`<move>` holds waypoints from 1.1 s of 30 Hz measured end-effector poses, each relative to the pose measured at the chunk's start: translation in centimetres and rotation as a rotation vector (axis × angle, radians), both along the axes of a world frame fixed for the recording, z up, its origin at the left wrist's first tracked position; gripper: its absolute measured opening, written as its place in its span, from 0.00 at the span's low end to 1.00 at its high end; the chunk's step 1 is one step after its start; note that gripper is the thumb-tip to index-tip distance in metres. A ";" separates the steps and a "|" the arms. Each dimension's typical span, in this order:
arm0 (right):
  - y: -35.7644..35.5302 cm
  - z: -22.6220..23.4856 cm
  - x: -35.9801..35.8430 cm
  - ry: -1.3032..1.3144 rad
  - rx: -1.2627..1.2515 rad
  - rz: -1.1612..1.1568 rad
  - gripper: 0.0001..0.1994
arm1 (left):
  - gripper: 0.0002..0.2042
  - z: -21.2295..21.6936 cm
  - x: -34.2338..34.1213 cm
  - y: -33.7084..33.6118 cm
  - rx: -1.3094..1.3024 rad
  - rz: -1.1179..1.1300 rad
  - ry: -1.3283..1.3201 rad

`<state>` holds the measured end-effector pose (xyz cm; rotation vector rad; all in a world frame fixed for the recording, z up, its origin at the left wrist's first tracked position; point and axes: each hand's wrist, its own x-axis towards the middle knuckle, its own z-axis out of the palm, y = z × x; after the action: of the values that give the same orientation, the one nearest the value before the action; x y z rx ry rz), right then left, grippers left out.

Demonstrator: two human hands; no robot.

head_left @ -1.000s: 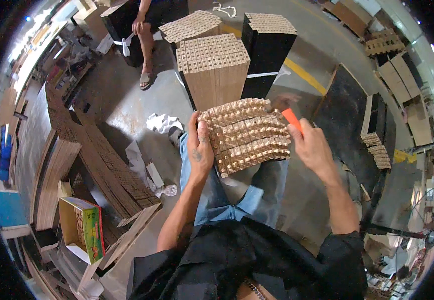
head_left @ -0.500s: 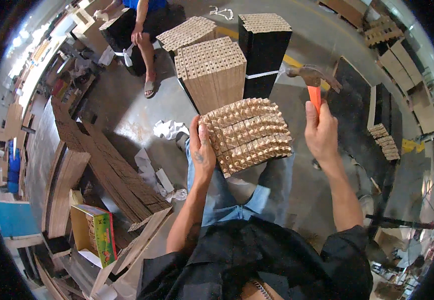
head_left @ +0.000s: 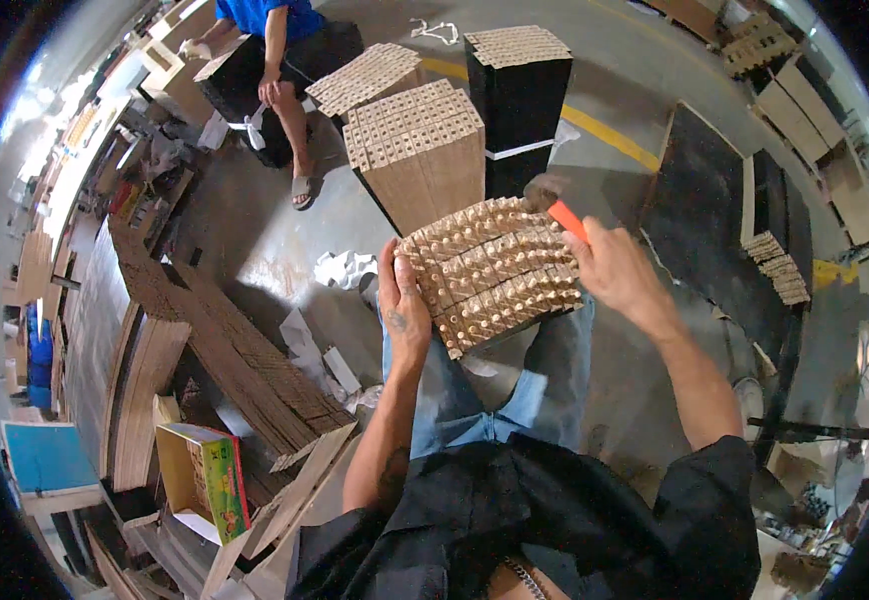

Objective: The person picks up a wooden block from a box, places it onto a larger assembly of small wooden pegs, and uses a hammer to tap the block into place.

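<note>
Between my knees stands a stack of boards (head_left: 500, 270) whose top end is studded with rows of short wooden dowels. My left hand (head_left: 405, 305) grips its left edge, thumb along the near side and fingers behind. My right hand (head_left: 620, 270) is closed around the orange handle of a claw hammer (head_left: 567, 218). The hammer's head is blurred and lies over the far right corner of the dowel rows; I cannot tell whether it touches them.
Bundled board stacks with drilled ends (head_left: 415, 130) stand ahead, one tall and black (head_left: 520, 100). A seated person in blue (head_left: 273, 85) is at the far left. Long brown boards (head_left: 245, 350) and an open carton (head_left: 200, 480) lie left; a black panel (head_left: 700, 200) lies right.
My right hand has swung the hammer down and left, from raised beside the stack to over its far right corner. My left hand keeps its place on the stack.
</note>
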<state>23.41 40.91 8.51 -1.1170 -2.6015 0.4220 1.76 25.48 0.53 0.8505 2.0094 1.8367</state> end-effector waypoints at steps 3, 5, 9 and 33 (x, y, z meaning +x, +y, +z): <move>-0.7 3.0 -0.6 0.263 -0.088 -0.210 0.19 | 0.22 -0.1 -0.1 -0.4 -0.009 0.001 -0.047; -0.7 2.6 -0.1 0.363 -0.093 -0.246 0.19 | 0.23 0.3 0.4 -0.1 0.004 -0.003 0.009; 0.8 -0.5 0.6 0.020 0.061 -0.088 0.19 | 0.23 0.3 0.4 -0.1 -0.023 -0.016 -0.025; -0.1 5.1 -2.7 0.170 -0.023 0.040 0.18 | 0.22 -0.5 0.0 -0.1 0.047 0.001 -0.001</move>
<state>20.70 40.83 13.60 -0.9913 -2.4799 0.5329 1.80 25.40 0.08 0.8621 1.9739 1.8908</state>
